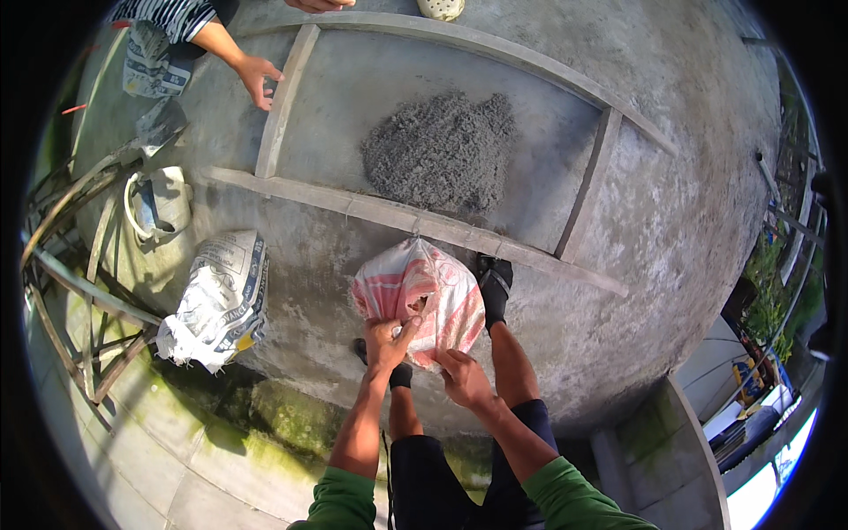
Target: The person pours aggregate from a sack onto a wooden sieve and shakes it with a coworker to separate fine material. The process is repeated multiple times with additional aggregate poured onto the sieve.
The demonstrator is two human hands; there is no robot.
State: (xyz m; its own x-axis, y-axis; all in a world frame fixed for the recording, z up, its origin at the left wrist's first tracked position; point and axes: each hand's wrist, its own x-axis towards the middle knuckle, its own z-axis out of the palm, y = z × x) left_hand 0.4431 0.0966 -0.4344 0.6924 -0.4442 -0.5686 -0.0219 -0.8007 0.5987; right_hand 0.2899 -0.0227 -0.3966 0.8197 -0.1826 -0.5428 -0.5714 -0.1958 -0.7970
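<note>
A white sack with red stripes (453,296) stands between my feet, close against the near board of a wooden frame (389,215). My left hand (389,343) grips the sack's near left edge, beside a small opening in the cloth. With my right hand (465,378) I pinch its near right corner. What the sack holds is hidden. Beyond the board, inside the frame, lies a heap of grey, damp-looking mortar or sand mix (442,150), apart from both hands.
At left stand a white printed sack (221,291) and a cut plastic container (163,205), near wooden poles (93,291). A co-worker's hand (258,81) is by the frame's left crosspiece; another hand (320,4) shows at the top. A low wall (680,459) rises at lower right.
</note>
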